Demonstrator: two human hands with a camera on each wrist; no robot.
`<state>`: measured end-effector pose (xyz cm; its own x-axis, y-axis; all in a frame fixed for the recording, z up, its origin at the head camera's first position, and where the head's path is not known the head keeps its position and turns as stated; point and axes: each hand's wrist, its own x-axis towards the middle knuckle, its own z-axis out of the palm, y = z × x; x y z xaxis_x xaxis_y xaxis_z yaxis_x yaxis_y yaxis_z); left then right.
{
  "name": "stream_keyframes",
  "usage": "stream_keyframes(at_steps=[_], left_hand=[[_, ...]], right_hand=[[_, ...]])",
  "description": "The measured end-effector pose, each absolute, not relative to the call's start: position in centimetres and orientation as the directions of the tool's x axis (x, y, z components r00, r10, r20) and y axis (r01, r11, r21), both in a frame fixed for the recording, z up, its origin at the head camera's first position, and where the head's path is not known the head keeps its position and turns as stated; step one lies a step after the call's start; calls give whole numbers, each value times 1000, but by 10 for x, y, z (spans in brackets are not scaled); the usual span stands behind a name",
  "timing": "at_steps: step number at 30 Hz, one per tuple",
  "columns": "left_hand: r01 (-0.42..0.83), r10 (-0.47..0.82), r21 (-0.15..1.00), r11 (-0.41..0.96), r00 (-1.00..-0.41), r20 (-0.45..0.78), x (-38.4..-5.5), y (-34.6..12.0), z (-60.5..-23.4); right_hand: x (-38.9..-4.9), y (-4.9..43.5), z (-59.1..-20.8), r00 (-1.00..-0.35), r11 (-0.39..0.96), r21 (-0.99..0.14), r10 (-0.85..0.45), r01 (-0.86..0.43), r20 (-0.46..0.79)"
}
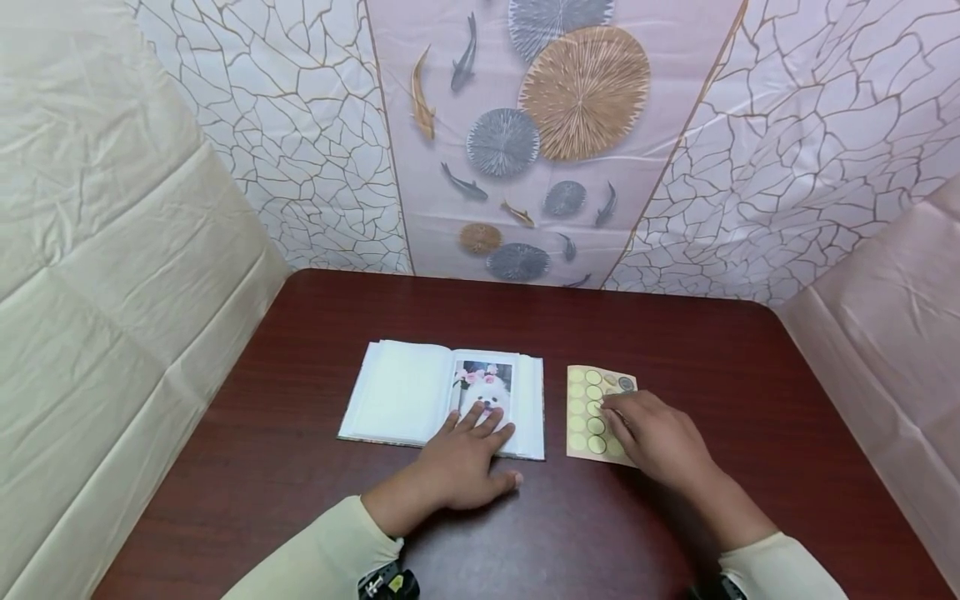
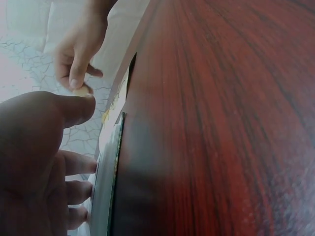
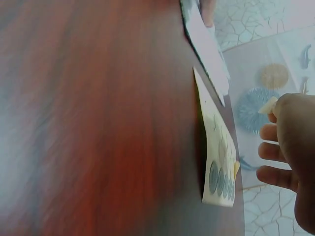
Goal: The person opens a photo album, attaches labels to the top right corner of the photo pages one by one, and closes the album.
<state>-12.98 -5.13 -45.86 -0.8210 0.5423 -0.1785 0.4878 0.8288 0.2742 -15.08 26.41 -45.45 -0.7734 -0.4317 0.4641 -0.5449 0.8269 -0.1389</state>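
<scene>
An open photo album [image 1: 408, 392] with white pages lies on the table, and its right page holds a picture [image 1: 486, 390] of a white fluffy dog with pink flowers. My left hand [image 1: 461, 467] rests on that page with fingers spread, covering the picture's lower part. Right of the album lies a pale yellow sticker sheet [image 1: 576, 412] with rows of round stickers, a few of them dark at the far end. Over the sheet's right side, my right hand [image 1: 663, 437] pinches a small pale sticker [image 3: 267, 105] between thumb and finger. The right wrist view shows it lifted off the sheet.
The dark red wooden table [image 1: 360, 308] extends around the album and sheet. A patterned cloth [image 1: 502, 208] hangs behind the table's far edge. Pale cloth drapes [image 1: 112, 250] flank both sides.
</scene>
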Motion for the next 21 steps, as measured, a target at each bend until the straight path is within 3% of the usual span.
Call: stream_keyframes(at_steps=[21], left_hand=[[484,547,296,823,-816,-188,-132,-54,-460]], right_hand=[[-190,224,-457,-788,844,-132,-414,-519,456]])
